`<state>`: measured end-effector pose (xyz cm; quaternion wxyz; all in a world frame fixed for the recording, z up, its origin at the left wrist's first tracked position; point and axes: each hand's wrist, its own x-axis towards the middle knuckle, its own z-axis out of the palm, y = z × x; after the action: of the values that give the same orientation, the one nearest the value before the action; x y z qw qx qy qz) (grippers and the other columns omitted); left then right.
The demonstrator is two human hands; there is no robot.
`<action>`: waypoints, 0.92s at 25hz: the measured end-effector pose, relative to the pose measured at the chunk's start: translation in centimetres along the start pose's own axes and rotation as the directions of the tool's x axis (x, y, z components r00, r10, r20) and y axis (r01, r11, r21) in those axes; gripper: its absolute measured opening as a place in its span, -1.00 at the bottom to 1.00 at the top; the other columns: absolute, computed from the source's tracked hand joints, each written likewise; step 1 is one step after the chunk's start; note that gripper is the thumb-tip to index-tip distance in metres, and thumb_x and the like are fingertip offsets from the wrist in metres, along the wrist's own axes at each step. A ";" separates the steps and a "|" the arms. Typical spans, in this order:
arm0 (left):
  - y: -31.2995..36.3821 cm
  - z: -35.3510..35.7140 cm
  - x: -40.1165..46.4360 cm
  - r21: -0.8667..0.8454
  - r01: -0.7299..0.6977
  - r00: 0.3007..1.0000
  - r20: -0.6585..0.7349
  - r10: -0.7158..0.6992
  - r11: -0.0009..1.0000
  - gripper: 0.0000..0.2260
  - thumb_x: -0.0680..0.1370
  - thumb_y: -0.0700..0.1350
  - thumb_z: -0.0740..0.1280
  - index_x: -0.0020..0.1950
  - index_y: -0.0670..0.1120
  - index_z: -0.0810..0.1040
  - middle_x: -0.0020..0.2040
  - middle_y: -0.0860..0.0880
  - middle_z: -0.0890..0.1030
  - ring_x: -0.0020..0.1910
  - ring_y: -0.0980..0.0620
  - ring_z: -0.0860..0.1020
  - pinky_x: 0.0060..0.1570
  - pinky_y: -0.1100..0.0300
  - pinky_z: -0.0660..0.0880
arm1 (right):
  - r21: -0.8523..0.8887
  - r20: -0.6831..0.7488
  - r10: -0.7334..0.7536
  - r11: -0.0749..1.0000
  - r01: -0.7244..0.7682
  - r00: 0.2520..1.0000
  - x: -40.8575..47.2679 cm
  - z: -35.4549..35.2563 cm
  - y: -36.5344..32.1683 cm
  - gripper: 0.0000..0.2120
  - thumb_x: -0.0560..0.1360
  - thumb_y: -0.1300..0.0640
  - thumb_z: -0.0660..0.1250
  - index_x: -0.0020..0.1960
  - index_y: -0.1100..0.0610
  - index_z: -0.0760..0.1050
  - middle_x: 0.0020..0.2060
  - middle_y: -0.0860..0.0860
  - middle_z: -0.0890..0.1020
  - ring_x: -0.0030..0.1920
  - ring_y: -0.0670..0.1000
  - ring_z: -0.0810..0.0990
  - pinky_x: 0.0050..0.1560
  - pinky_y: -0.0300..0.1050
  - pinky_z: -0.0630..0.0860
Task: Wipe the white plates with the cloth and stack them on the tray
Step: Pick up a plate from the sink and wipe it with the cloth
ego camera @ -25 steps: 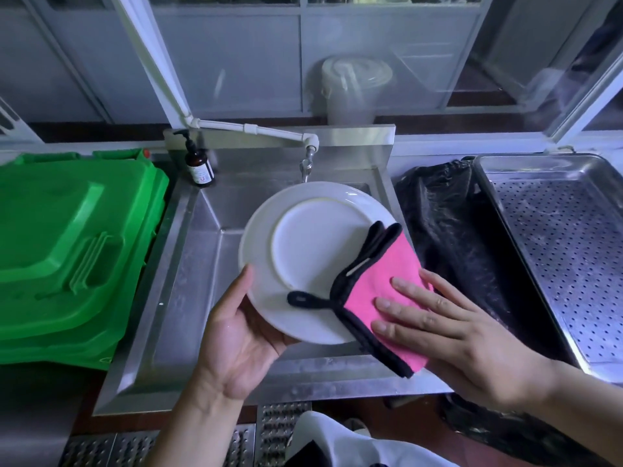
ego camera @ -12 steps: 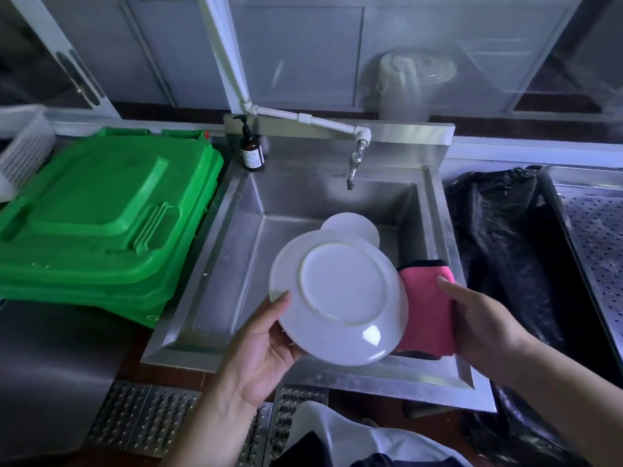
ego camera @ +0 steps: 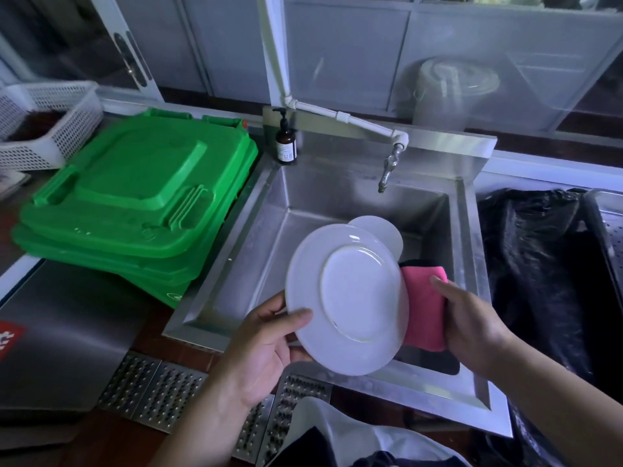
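A white plate (ego camera: pixel 350 298) is held tilted over the steel sink (ego camera: pixel 215 288), its underside facing me. My left hand (ego camera: pixel 266 345) grips its lower left rim, thumb on the underside. My right hand (ego camera: pixel 472 325) holds a pink cloth with black trim (ego camera: pixel 426 311) against the plate's hidden far side, at its right edge. A second white plate (ego camera: pixel 387 230) lies in the sink behind the held one, mostly hidden. The perforated steel tray (ego camera: pixel 612 237) shows only as a sliver at the right edge.
Stacked green plastic lids (ego camera: pixel 135 197) sit left of the sink. A brown pump bottle (ego camera: pixel 286 143) stands at the sink's back left corner, and the tap (ego camera: pixel 387 170) hangs over the basin. A black bag (ego camera: pixel 532 264) lies between sink and tray. A white basket (ego camera: pixel 43 123) is far left.
The cloth went from the plate's underside round to its far side at the right edge. The plate tilted more upright. My view swung left, so the tray slid nearly out of frame.
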<state>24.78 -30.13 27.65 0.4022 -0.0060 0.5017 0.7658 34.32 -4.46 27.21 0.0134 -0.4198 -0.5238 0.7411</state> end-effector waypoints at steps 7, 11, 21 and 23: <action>0.3 0.5 -0.4 0.121 -0.129 0.987 0.106 0.117 0.984 -0.79 0.39 -0.20 0.48 0.01 -0.11 0.74 -0.03 -0.20 0.72 -0.09 -0.13 0.69 -0.27 0.04 0.65 | -0.361 0.854 -0.474 -0.238 0.902 0.216 -3.1 4.7 -4.2 -0.54 0.63 0.07 0.15 0.53 0.05 0.33 0.56 -0.05 0.28 0.60 0.01 0.09 0.57 0.19 -0.05; 1.2 0.4 -0.8 0.101 -0.206 0.972 0.132 0.193 0.973 -0.72 0.34 -0.13 0.49 0.04 -0.11 0.74 -0.03 -0.20 0.72 -0.07 -0.14 0.67 -0.20 0.03 0.65 | -0.316 0.890 -0.419 -0.282 0.906 0.180 -2.7 6.9 -5.4 -0.55 0.65 0.08 0.12 0.53 0.08 0.32 0.56 -0.04 0.27 0.60 0.00 0.07 0.54 0.30 0.00; 3.2 -0.1 -0.4 -0.006 -0.255 0.960 0.115 0.254 0.967 -0.67 0.46 -0.28 0.31 0.11 -0.02 0.74 0.09 -0.09 0.73 0.06 -0.02 0.68 -0.18 0.08 0.69 | -0.408 0.558 -0.560 0.457 0.790 0.612 -0.2 4.7 -7.0 -0.56 0.64 0.15 0.16 0.49 -0.10 0.33 0.51 -0.19 0.34 0.56 -0.20 0.13 0.60 0.02 0.03; 3.6 -0.3 -0.1 -0.027 -0.275 0.955 0.110 0.276 0.961 -0.66 0.49 -0.30 0.29 0.09 0.01 0.74 0.08 -0.03 0.72 0.06 0.02 0.67 -0.23 0.12 0.68 | -0.376 0.491 -0.555 0.561 0.738 0.672 -0.6 3.6 -5.6 -0.56 0.67 0.16 0.16 0.53 -0.08 0.30 0.52 -0.21 0.31 0.56 -0.22 0.09 0.61 -0.01 -0.01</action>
<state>22.47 -31.01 30.32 0.3193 0.1050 0.4695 0.8164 30.10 -4.94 32.39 0.0835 -0.0549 -0.8247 0.5567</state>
